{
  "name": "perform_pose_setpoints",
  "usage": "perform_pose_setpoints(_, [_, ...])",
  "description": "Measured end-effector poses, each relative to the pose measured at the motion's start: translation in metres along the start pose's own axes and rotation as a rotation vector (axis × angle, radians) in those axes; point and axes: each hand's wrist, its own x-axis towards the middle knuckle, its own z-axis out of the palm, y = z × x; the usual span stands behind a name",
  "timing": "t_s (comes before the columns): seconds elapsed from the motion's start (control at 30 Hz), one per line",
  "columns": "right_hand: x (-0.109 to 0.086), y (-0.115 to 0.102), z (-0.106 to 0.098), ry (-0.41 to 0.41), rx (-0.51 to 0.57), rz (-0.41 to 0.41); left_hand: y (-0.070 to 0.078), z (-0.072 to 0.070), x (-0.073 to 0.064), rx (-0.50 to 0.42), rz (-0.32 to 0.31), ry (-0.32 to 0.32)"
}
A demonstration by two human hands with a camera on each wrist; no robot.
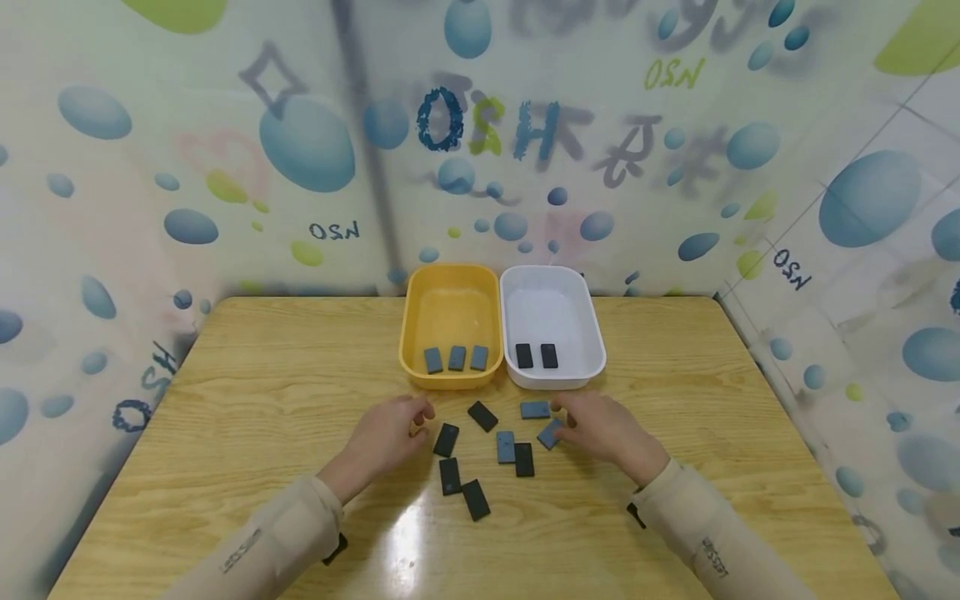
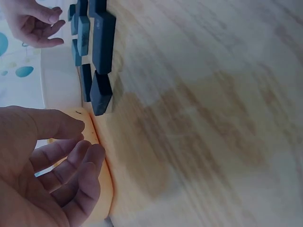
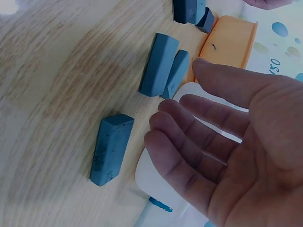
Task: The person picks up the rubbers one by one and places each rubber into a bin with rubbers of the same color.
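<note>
Pale wall sheeting (image 1: 480, 225) printed with blue and green ovals and lettering rises behind and beside a light wood-grain table (image 1: 315, 350), whose near part carries a bright patch of glare. Against its far edge stand two rounded rectangular trays side by side: a yellow-orange tray (image 1: 452, 308) on the left, with three blue-grey rectangular blocks (image 1: 457, 358) in a row near its front wall, and a white tray (image 1: 551, 304) on the right, with two black rectangular blocks (image 1: 537, 356) likewise near the front. Loose pieces lie scattered on the wood before the trays and between the hands: five black loose blocks (image 1: 476, 500), mostly toward the left, and blue-grey loose blocks (image 1: 536, 410) toward the right. One of these lies alongside a black one at the middle, and another sits partly behind the right fingertips in the head view. Right of that pair by the fingertips, a lone blue-grey block (image 3: 112, 149) appears in the right wrist view. The left hand (image 1: 386, 437) hovers just beside the leftmost black pieces, fingers loosely bent around nothing. The right hand (image 1: 603, 425) hangs near the blue-grey pieces, its thumb apart from relaxed, slightly bent fingers, gripping nothing. Beige lettered sleeves (image 1: 716, 533) cover both forearms across the table's near corners.
</note>
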Motion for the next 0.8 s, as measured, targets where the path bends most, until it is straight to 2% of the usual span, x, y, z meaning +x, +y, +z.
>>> perform_pose_setpoints(0.23, [-0.003, 0.001, 0.001, -0.005, 0.019, -0.005, -0.004, 0.005, -0.004, 0.003, -0.021, -0.013])
perform_pose_setpoints(0.47, [-0.004, -0.001, 0.006, -0.02, 0.021, 0.001, 0.001, 0.007, -0.006, -0.04, -0.041, -0.046])
perform_pose_setpoints(0.8, [-0.005, -0.017, 0.007, -0.053, 0.003, -0.021, 0.007, 0.006, -0.007, -0.035, -0.025, -0.051])
